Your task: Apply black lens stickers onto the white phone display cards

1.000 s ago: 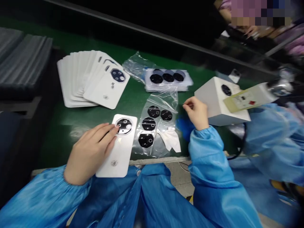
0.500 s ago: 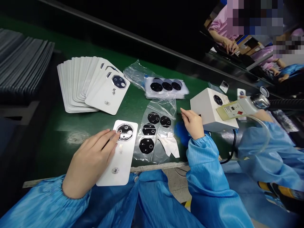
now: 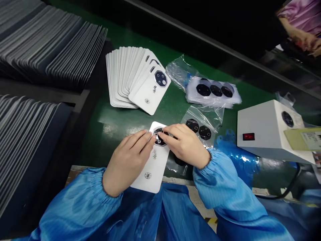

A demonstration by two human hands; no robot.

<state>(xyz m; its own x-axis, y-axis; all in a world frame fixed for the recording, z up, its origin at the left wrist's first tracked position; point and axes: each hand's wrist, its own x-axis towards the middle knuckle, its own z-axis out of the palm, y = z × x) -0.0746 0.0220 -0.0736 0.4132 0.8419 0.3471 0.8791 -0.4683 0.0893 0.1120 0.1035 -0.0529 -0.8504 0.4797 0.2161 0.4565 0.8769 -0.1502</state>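
A white phone back cover (image 3: pixel 156 170) lies at the table's front edge, with a black, shiny camera lens plate (image 3: pixel 162 140) in the ring near its top. My left hand (image 3: pixel 130 160) grips the cover from the left, its fingertips on the ring. From the right, my right hand (image 3: pixel 187 144) closes on the cover's upper edge with thumb and finger over the plate. Part of the plate is hidden under my fingers. Beside my right hand, partly covered by it, lies a clear zip bag (image 3: pixel 210 117) with several black lens plates (image 3: pixel 205 132).
Fanned white back covers (image 3: pixel 125 80) lie behind my hands. Stacked plastic sheets with black discs (image 3: pixel 213 97) sit behind the bag. A white box with a red switch (image 3: pixel 258 127) stands right; dark slotted racks (image 3: pixel 75 50) fill the left. Another person's hands (image 3: pixel 306 40) show at the far upper right.
My right hand has come left from near the white box onto the back cover's top, where my left hand stays. The view has turned, so the table things appear further right.
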